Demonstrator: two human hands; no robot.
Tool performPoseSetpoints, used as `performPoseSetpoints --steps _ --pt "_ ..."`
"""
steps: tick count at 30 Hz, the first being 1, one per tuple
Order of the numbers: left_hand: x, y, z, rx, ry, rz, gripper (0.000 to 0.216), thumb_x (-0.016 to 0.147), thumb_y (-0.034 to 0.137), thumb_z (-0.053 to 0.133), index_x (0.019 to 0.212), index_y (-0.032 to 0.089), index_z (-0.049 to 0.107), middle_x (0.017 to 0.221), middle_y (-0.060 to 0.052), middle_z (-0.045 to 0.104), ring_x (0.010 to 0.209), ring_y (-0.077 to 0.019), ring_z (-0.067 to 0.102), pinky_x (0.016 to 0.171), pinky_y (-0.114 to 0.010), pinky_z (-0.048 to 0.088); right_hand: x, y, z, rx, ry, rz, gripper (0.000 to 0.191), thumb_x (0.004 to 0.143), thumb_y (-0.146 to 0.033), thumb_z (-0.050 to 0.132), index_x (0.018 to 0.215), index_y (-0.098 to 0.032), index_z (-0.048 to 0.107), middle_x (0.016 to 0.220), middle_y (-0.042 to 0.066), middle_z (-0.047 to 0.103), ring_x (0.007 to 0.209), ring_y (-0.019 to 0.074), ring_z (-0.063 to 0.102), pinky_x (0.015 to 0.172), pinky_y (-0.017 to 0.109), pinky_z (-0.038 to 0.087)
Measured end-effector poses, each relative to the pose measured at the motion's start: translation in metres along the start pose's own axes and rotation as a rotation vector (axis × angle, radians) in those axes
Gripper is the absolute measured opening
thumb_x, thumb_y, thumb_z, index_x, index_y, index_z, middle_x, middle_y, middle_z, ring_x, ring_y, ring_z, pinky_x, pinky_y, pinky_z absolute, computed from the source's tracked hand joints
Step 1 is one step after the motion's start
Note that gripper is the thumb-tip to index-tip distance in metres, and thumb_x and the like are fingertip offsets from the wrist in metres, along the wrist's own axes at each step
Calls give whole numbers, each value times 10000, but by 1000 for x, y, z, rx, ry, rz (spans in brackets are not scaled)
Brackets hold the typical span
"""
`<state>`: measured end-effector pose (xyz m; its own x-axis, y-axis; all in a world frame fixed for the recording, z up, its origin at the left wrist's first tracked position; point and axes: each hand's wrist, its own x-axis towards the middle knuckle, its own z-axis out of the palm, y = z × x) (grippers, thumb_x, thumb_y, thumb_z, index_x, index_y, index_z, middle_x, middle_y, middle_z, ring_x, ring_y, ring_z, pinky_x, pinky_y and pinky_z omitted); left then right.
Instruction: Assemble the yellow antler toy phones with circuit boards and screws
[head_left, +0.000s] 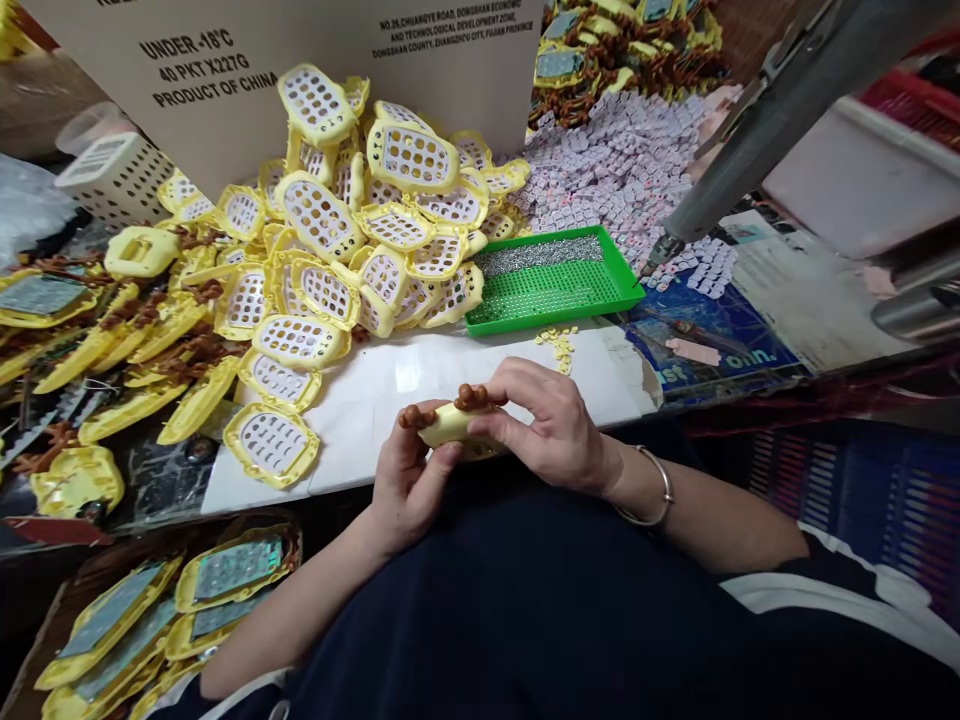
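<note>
Between my two hands, close to my body at the table's front edge, is a pale yellow plastic toy shell [448, 425] with brown knobbly antler-like pieces [472, 397] along its top. My left hand [412, 470] grips its left end, thumb on the near face. My right hand [544, 425] pinches the right end, with the thumb along the near face and the fingers bent over the top. The shell's underside is mostly hidden. Left of my hands, a yellow shell half with a white perforated panel [271, 443] lies by itself on the white board [352, 450].
A heap of yellow perforated shells [322, 215] rises behind. A green tray [555, 320] holds small metal screws. Above its right corner hangs an electric screwdriver [720, 180]. Small pale tiles [615, 150] are piled behind it. Shells with circuit boards [232, 565] fill a box below left.
</note>
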<state>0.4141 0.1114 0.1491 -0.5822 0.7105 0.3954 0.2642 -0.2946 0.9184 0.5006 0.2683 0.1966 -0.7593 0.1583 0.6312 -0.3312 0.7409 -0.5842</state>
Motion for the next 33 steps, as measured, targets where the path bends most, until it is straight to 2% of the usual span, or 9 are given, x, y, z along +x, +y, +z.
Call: performPoseSetpoints --steps 4,9,13,19,23,26,29,31,33 --pt "2 -11 6 -122 76 -30 261 903 224 605 1152 300 591 1083 -1 633 1000 -118 628 881 -221 510 2 6 1 81 -7 44 195 894 -317 619 954 -135 650 835 47 684 775 119 628 723 244 517" --pt "9 -19 6 -423 191 -132 292 848 325 685 1112 433 619 1205 58 617 1095 -110 589 978 -251 475 -5 6 1 26 37 80 390 826 -430 666 1067 -125 641 954 86 686 897 151 633 805 281 533" --pt "13 -17 7 -508 208 -187 264 807 322 731 1038 432 668 1205 73 616 1061 -97 599 967 -229 480 -8 2 1 -43 21 50 336 857 -358 652 1072 -100 649 926 93 697 837 148 626 764 277 532" --pt "15 -20 12 -581 144 -183 342 839 318 694 1126 489 622 1210 83 598 1156 -126 589 1020 -276 457 -5 5 5 -199 117 -69 223 904 -285 597 900 -73 666 718 72 650 658 142 566 620 271 500" --pt "15 -24 10 -407 191 -185 321 862 331 667 1159 426 592 1217 44 608 1163 -125 571 986 -262 467 -4 13 5 -108 51 45 273 914 -359 577 953 -104 669 782 66 668 718 135 603 671 261 518" --pt "18 -20 10 -236 202 -145 303 856 358 666 1144 327 577 1171 -2 630 1088 -147 601 928 -281 501 -8 21 9 153 28 287 312 881 -427 613 980 -136 659 873 61 692 794 129 647 708 240 539" --pt "24 -9 11 -74 150 -116 378 856 419 643 1173 238 543 1106 -53 655 979 -171 636 849 -283 529 -16 30 16 442 68 480 378 858 -511 611 993 -159 637 884 49 699 841 141 673 734 249 559" --pt "28 -1 10 71 94 -122 345 892 385 588 1172 191 534 1044 -66 671 910 -163 642 794 -261 531 -20 34 17 418 136 474 393 856 -525 606 1052 -185 614 947 56 688 891 154 667 783 282 561" --pt "30 6 6 236 3 -91 286 915 295 544 1169 165 536 1017 -65 686 875 -149 646 778 -242 520 -20 35 12 207 253 337 432 852 -497 624 1175 -215 572 1114 93 639 1028 182 626 886 340 537"
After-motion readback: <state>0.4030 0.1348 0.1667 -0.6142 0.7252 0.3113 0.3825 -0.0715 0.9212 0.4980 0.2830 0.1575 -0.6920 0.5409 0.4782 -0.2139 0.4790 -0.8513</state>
